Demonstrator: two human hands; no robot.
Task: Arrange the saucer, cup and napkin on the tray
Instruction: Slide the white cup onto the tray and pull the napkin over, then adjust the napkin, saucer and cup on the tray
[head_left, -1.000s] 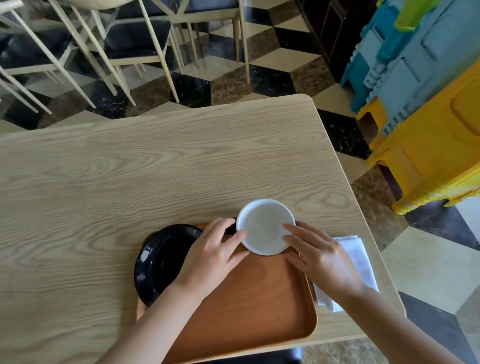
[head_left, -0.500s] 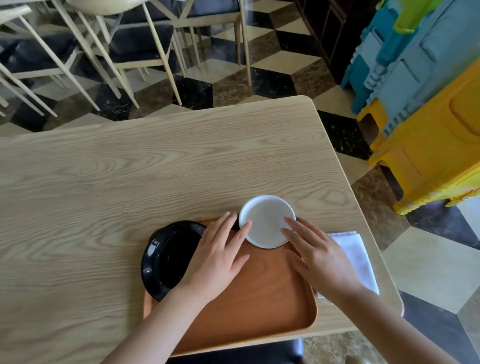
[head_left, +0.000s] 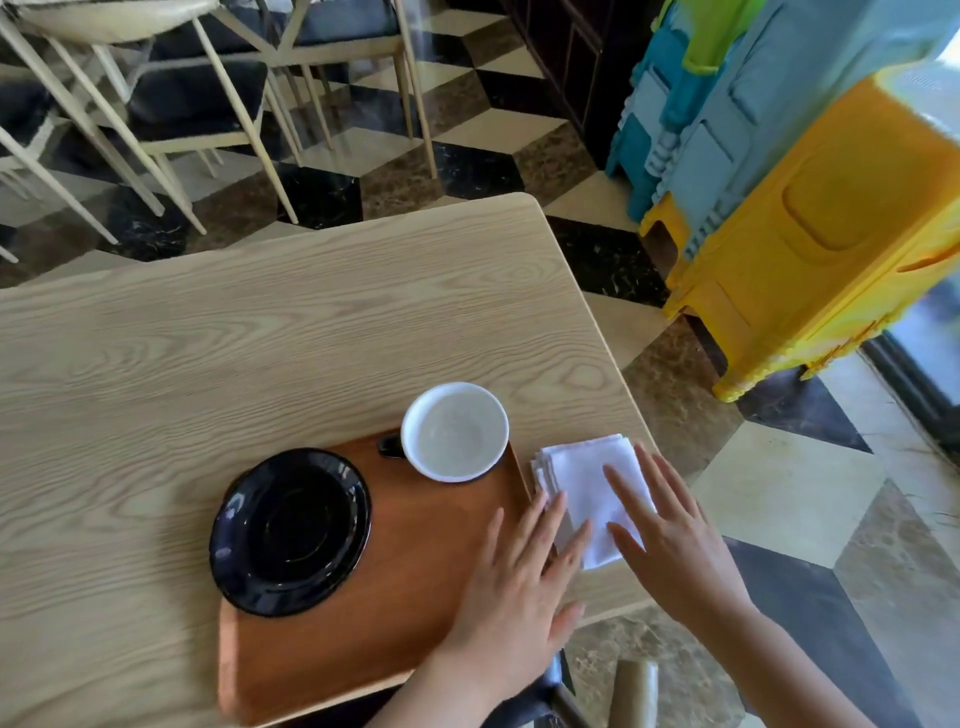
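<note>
saucer (head_left: 290, 531) and cup (head_left: 455, 432) on tray (head_left: 415, 561), both hands flat over napkin (head_left: 587, 483) beside it

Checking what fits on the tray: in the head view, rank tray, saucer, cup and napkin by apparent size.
1. tray
2. saucer
3. napkin and cup: look alike, and hands cover part of the napkin, so unranked.

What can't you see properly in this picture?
Head view only:
- Napkin: its near part is covered by both hands, left hand and right hand.
- Tray: the near right corner is hidden under the left hand.
- Cup: the handle is mostly hidden behind its rim.
</note>
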